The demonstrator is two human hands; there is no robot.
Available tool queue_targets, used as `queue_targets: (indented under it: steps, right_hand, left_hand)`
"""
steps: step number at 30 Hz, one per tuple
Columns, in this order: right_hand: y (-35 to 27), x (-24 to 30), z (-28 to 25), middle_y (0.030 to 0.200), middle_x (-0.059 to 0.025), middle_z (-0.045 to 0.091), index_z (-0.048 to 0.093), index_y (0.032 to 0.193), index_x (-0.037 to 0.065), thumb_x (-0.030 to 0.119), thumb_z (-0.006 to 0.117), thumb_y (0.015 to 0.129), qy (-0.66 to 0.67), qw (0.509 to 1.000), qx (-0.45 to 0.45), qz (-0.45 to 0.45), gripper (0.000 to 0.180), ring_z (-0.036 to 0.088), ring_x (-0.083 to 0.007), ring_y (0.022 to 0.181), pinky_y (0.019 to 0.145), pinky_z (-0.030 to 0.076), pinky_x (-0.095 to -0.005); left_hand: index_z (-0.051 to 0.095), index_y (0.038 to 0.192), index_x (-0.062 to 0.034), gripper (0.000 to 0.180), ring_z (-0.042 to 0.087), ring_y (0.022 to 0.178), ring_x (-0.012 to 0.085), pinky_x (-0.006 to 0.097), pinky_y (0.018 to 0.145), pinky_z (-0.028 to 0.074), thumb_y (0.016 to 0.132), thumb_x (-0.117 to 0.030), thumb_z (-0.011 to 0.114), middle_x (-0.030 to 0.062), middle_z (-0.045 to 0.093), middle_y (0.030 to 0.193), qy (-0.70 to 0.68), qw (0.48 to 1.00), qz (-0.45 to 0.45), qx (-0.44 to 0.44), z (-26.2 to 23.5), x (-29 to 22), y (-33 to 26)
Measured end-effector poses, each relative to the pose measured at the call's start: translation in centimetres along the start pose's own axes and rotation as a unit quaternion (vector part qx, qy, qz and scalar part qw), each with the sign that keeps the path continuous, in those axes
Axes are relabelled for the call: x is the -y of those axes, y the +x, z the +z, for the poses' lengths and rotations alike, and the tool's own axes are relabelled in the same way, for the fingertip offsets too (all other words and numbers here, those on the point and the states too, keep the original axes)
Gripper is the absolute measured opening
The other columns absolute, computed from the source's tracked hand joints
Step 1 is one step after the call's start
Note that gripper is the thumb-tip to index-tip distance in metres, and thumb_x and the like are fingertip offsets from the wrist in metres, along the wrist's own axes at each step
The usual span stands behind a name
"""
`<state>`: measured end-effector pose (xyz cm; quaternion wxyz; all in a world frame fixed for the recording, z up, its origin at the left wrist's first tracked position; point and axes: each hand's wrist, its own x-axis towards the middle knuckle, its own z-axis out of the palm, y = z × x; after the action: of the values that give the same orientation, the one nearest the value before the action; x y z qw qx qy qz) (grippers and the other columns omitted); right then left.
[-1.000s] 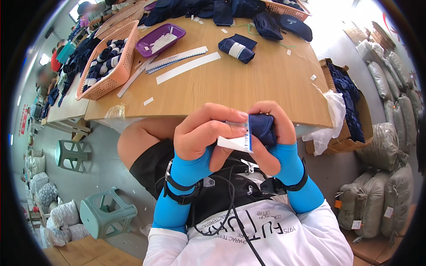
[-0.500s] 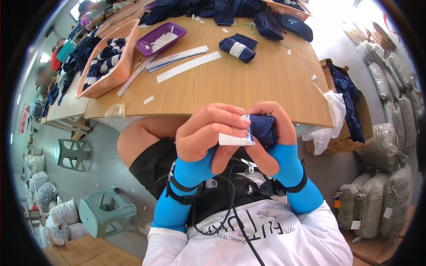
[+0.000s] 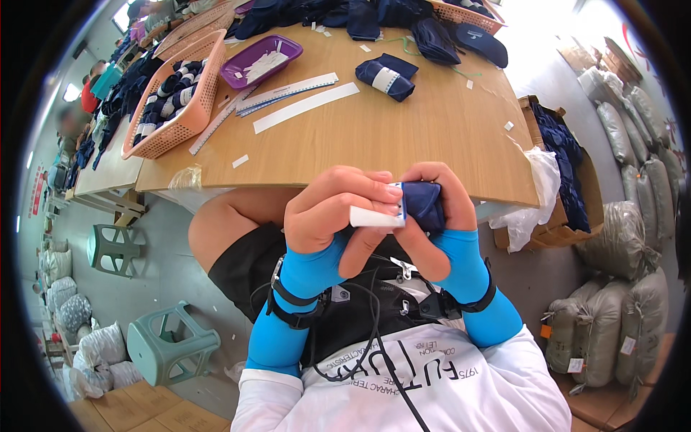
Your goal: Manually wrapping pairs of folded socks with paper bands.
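Just off the table's near edge, both my hands hold a rolled navy cloth bundle [image 3: 423,204] above my lap. A white paper strip [image 3: 374,218] wraps around its left part, its loose end sticking out to the left. The fingers of my left hand [image 3: 320,212] pinch this strip against the roll. My right hand [image 3: 453,198] is closed around the bundle's right end, forefinger curled over the top and thumb below. The underside of the roll is hidden by the fingers. Farther off lies a similar banded navy bundle [image 3: 386,78] on the wooden table [image 3: 432,137].
A pink basket [image 3: 188,119] of banded rolls stands at the table's left. Near it are a purple tray [image 3: 237,78] of paper slips, rulers [image 3: 288,91] and a long white strip [image 3: 306,108]. A navy cap [image 3: 479,45] lies far right. Stools [image 3: 173,342] and sacks [image 3: 601,324] flank me.
Both hands have shifted slightly up and left with the bundle. The strip's loose end has turned a little, and more of the roll's top shows.
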<state>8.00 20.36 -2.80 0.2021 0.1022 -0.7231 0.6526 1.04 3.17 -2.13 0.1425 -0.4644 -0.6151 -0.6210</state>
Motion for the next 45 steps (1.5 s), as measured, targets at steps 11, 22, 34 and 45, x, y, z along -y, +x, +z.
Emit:
queue_targets:
  steps: [11, 22, 34, 45]
  right_hand:
    - [-0.2, 0.1, -0.8, 0.104, -0.0068, 0.064, 0.054, 0.128, 0.004, 0.014, 0.084, 0.085, 0.144, 0.987, 0.054, 0.048, 0.053, 0.061, -0.0133, 0.091, 0.082, 0.052, -0.0287]
    - [1.8, -0.3, -3.5, 0.097, -0.0157, 0.071, 0.065, 0.117, 0.004, 0.012, 0.089, 0.076, -0.114, 0.959, 0.186, -0.182, 0.049, 0.071, -0.0342, 0.08, 0.07, 0.056, -0.0335]
    - [1.3, 0.2, -2.8, 0.098, -0.0154, 0.073, 0.067, 0.115, 0.002, 0.009, 0.086, 0.077, -0.066, 0.972, 0.121, -0.189, 0.042, 0.073, -0.0315, 0.081, 0.074, 0.057, -0.033]
    - [1.0, -0.4, -2.9, 0.093, -0.0116, 0.073, 0.068, 0.113, 0.003, 0.027, 0.085, 0.082, -0.051, 0.982, 0.116, -0.141, 0.043, 0.073, -0.0278, 0.078, 0.073, 0.057, -0.0314]
  left_hand:
    - [0.072, 0.104, -0.0038, 0.035, 0.07, 0.102, 0.0248, 0.033, 0.087, 0.058, 0.071, 0.0, 0.083, 0.0105, 0.067, 0.112, 0.005, 0.997, -0.029, 0.065, -1.3, -0.5, -0.1]
    - [0.073, 0.1, -0.0021, 0.024, 0.067, 0.101, 0.0235, 0.032, 0.089, 0.056, 0.078, 0.007, 0.078, 0.0113, 0.059, 0.116, -0.105, 0.989, -0.058, 0.083, -0.9, -0.4, -0.6]
    - [0.069, 0.091, -0.0027, 0.018, 0.068, 0.095, 0.0219, 0.03, 0.082, 0.056, 0.08, 0.009, 0.077, 0.0121, 0.065, 0.109, -0.057, 0.996, -0.032, 0.056, -0.2, -1.3, -0.5]
    - [0.07, 0.092, -0.0044, 0.025, 0.068, 0.099, 0.0293, 0.04, 0.091, 0.057, 0.072, 0.006, 0.082, 0.0101, 0.066, 0.104, -0.01, 0.999, -0.009, 0.045, 0.2, -1.7, -0.2]
